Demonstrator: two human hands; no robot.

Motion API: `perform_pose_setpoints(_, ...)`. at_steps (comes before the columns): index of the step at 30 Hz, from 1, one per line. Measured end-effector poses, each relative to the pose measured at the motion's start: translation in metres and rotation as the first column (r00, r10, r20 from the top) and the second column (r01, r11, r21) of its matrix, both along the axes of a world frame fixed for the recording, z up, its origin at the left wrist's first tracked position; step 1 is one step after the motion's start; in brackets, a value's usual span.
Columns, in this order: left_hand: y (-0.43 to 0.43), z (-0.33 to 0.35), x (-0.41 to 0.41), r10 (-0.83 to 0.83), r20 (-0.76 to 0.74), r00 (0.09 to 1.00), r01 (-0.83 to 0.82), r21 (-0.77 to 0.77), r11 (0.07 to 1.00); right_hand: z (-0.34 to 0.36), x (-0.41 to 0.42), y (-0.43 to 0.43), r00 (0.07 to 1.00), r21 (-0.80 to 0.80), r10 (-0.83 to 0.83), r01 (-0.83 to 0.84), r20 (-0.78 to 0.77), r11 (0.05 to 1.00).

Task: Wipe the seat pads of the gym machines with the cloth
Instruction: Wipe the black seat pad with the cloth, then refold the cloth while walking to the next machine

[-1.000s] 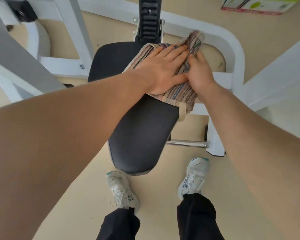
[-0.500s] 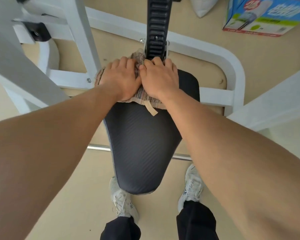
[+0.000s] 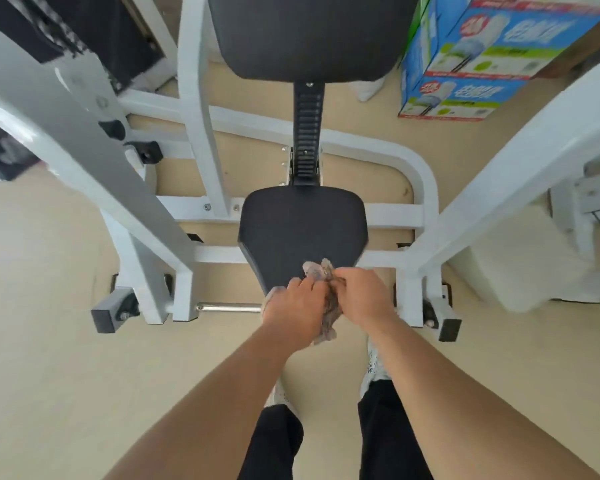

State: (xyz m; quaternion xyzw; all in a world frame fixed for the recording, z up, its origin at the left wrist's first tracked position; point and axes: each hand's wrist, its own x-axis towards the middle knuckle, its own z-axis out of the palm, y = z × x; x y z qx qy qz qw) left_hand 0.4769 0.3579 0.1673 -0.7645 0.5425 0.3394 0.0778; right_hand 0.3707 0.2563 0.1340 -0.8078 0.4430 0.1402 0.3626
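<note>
Head view: looked straight down on the black seat pad (image 3: 302,230) of a white machine frame (image 3: 420,181), with both hands at the pad's near tip.
Cloth (image 3: 331,317): it was a striped rag, scrunched into a wad between the two hands, right over the front edge of the seat. I couldn't tell if it was actually touching the pad.
Left hand (image 3: 297,308): its fingers were curled down into the wad, so it had a proper grip.
Right hand (image 3: 362,294): its fingers were curled in too, pinching the rag's right side, with the knuckles nearly against the other hand.
How it'd handle: I'd guess light and floppy with no stiffness at all. It looked like it would bunch up and not stay flat, and there was nothing to break.
Where to grab: probably flatten it under a palm or hold a fat fold. A loose tail was hanging below the hands and looked likely to drag.
Seat pad feel: it looked firm and smooth, maybe vinyl, so the rag should slide easily.
Nearby: there was a back pad (image 3: 309,32) above and a blue box (image 3: 482,57) on the floor to the right.
</note>
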Motion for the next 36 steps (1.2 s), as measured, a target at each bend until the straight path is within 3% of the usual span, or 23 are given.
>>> perform_pose_setpoints(3,0.016,0.073,0.003,0.137,-0.073,0.988,-0.139,-0.028,0.99,0.073,-0.024,0.005,0.978,0.164,-0.203,0.192,0.05,0.968)
perform_pose_setpoints(6,0.027,0.147,-0.008,0.231,-0.141,0.963,-0.251,-0.147,0.957,0.162,-0.047,0.01,0.929,0.21,-0.359,0.334,0.09,0.919)
perform_pose_setpoints(10,0.024,0.233,-0.035,0.3,-0.278,0.913,-0.363,-0.216,0.906,0.273,-0.09,0.008,0.895,0.278,-0.436,0.397,0.092,0.875)
perform_pose_setpoints(17,-0.007,0.361,-0.13,0.211,-0.301,0.93,-0.338,-0.476,0.812,0.409,-0.214,0.005,0.835,0.256,-0.536,0.495,0.125,0.83)
perform_pose_setpoints(21,-0.022,0.409,-0.212,0.122,-0.253,0.96,-0.247,-0.551,0.797,0.458,-0.302,0.008,0.783,0.224,-0.583,0.541,0.217,0.81)
perform_pose_setpoints(26,-0.039,0.443,-0.327,0.129,-0.277,0.952,-0.274,-0.583,0.765,0.513,-0.416,0.007,0.661,0.251,-0.638,0.591,0.394,0.767)
perform_pose_setpoints(30,-0.061,0.468,-0.406,0.109,-0.291,0.951,-0.268,-0.59,0.762,0.536,-0.498,-0.01,0.591,0.145,-0.63,0.662,0.503,0.736)
perform_pose_setpoints(36,-0.114,0.486,-0.482,0.04,-0.222,0.974,-0.174,-0.622,0.763,0.539,-0.591,-0.052,0.559,0.085,-0.656,0.725,0.507,0.683)
